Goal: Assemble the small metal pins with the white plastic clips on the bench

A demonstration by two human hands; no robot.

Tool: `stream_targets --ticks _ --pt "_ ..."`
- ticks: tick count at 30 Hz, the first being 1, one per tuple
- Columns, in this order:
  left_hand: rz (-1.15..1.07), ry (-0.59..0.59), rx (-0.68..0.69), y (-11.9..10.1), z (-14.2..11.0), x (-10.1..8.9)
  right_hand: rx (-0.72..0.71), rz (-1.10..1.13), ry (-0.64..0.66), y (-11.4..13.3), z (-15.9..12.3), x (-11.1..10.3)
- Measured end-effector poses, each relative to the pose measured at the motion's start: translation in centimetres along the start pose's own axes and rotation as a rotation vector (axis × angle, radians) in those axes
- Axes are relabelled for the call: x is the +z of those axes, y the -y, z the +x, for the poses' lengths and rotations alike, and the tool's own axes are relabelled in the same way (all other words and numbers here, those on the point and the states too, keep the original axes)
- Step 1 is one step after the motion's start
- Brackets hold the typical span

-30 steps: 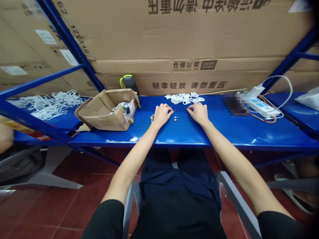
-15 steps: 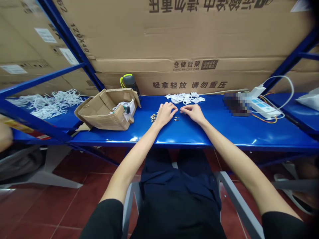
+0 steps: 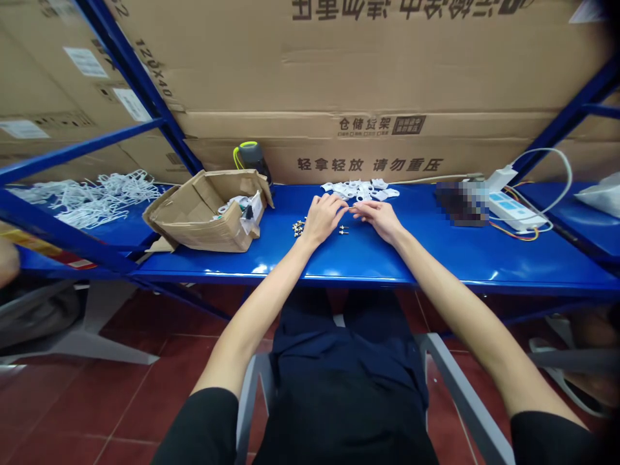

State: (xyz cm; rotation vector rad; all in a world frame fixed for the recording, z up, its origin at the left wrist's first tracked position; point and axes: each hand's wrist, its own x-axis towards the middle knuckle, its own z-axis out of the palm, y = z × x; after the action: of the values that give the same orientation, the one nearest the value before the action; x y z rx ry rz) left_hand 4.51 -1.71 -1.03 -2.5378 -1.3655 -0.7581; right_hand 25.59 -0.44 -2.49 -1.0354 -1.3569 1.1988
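Note:
My left hand (image 3: 323,218) and my right hand (image 3: 380,219) meet fingertip to fingertip just above the blue table (image 3: 271,266). Both are closed in a pinch, and what lies between the fingertips is too small to make out. Two small metal pin-like parts (image 3: 343,230) rest on the table below the gap between my hands. A little heap of similar brass-and-dark parts (image 3: 298,227) sits left of my left hand, partly covered by it. Beyond my fingers lies a pile of white plastic ring-shaped pieces (image 3: 361,190).
An open cardboard box (image 3: 203,229) with assorted bits stands at the left, a dark bottle (image 3: 254,158) with a yellow-green loop behind it. White wire-like strips (image 3: 97,197) cover the left shelf. At the right lies a white power strip (image 3: 516,210) with cables. Blue posts (image 3: 140,84) frame the table.
My right-hand fingertips have closed in on the left ones, narrowing the gap between them, and the right fingers are more curled. The loose parts on the table have not moved.

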Motion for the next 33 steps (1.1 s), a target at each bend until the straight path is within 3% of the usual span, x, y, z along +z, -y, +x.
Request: stream_targets --ticks 11,33 --pt "0.044 -0.133 0.047 0.2 0.1 1.0 0.043 0.11 -0.025 0.4 -0.3 0.2" --pt "0.035 -0.13 0.063 0.3 0.0 1.4 0.033 0.043 -0.024 0.3 -0.2 0.2"
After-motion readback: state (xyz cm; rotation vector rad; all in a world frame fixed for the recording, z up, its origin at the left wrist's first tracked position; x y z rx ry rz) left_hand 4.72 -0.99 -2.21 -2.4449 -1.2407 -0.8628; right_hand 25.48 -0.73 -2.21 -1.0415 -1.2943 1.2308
